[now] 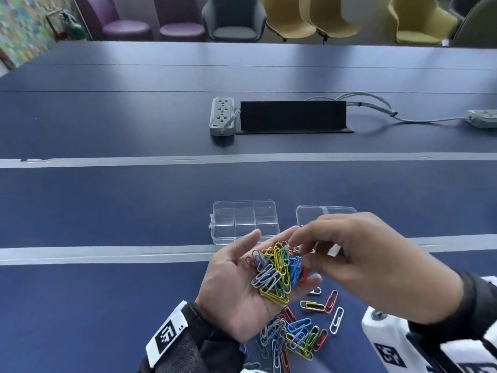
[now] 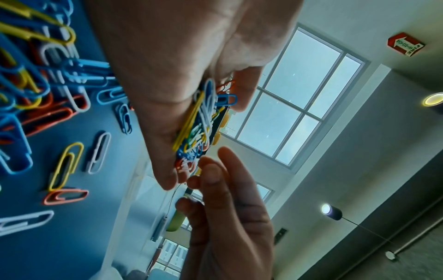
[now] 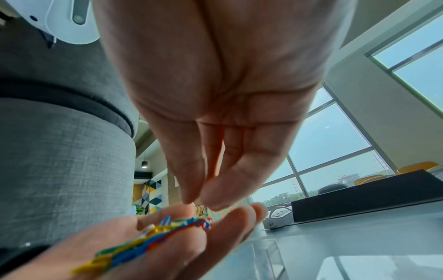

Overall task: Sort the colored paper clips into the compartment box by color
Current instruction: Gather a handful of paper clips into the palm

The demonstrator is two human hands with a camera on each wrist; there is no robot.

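My left hand (image 1: 282, 259) lies palm up above the blue table and carries a heap of colored paper clips (image 1: 274, 275) on its cupped palm. My right hand (image 1: 295, 244) hovers over the far end of that heap. Its thumb and forefinger tips (image 3: 191, 197) are close together, and I see no clip between them. In the left wrist view the right fingers (image 2: 210, 174) touch the heap (image 2: 199, 121). The clear compartment box (image 1: 243, 222) stands just beyond, with its six cells bare. More clips (image 1: 293, 337) lie on the table under my hands.
The box's clear lid (image 1: 322, 214) lies right of it, partly behind my right hand. Single clips, yellow (image 1: 312, 305), red (image 1: 330, 301) and white (image 1: 336, 320), lie apart from the pile. Farther off are a power strip (image 1: 222, 115), a black cable flap (image 1: 293, 115) and chairs.
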